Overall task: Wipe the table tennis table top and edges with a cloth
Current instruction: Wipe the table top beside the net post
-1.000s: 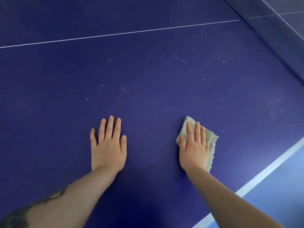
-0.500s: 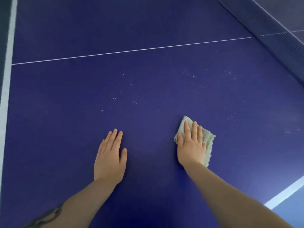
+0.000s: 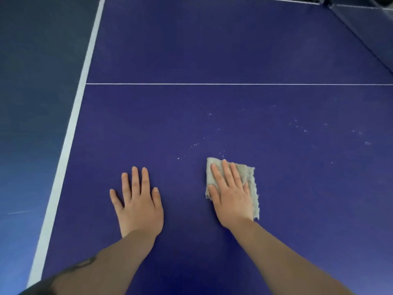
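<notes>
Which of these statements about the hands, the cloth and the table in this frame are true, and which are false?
1. The right hand presses flat on the cloth. True.
2. The left hand holds a second cloth. False: it lies bare and flat on the table.
3. White specks lie on the table beyond the cloth. True.
4. The cloth lies on the white edge stripe. False: the stripe is far to the left; the cloth is right of the left hand.
5. Both hands are fists. False: all fingers are straight.
</notes>
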Demonstrator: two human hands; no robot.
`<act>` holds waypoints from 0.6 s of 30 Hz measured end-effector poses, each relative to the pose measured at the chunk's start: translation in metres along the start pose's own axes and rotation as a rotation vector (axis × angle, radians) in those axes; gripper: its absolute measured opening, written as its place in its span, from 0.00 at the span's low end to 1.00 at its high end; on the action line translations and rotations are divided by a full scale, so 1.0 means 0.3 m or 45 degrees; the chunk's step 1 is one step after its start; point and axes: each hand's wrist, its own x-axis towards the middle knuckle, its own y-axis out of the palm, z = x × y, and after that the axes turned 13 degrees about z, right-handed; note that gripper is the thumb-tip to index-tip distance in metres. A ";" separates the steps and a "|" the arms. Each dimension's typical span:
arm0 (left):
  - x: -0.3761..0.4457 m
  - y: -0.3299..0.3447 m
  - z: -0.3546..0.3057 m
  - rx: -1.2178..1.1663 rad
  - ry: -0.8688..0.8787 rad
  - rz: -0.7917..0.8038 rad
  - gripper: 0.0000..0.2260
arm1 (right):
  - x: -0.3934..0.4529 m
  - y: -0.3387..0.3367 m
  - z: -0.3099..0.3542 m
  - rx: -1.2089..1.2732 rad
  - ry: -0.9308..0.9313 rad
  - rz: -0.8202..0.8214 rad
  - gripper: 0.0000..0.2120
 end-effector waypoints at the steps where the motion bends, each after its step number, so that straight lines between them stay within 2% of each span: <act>1: 0.001 0.003 0.002 0.004 0.004 -0.005 0.28 | -0.010 0.013 0.004 0.059 0.101 -0.011 0.29; 3: 0.005 0.017 0.004 -0.006 0.016 -0.026 0.28 | -0.062 0.073 0.057 0.073 0.096 -0.045 0.29; 6: 0.017 0.031 0.010 -0.004 0.008 -0.026 0.25 | -0.092 0.112 0.182 -0.017 -0.167 -0.056 0.27; 11: 0.027 0.043 0.027 0.008 0.023 0.009 0.27 | 0.108 0.008 0.278 -0.232 -0.542 0.072 0.26; 13: 0.028 0.046 0.025 -0.006 0.014 -0.005 0.27 | 0.202 -0.060 0.251 -0.224 -0.433 0.114 0.27; 16: 0.028 0.045 0.025 0.029 0.002 0.009 0.27 | 0.252 -0.121 0.133 -0.006 -0.011 0.025 0.26; 18: 0.019 0.040 0.025 0.047 0.011 0.023 0.26 | 0.200 -0.111 0.067 0.145 0.150 -0.004 0.27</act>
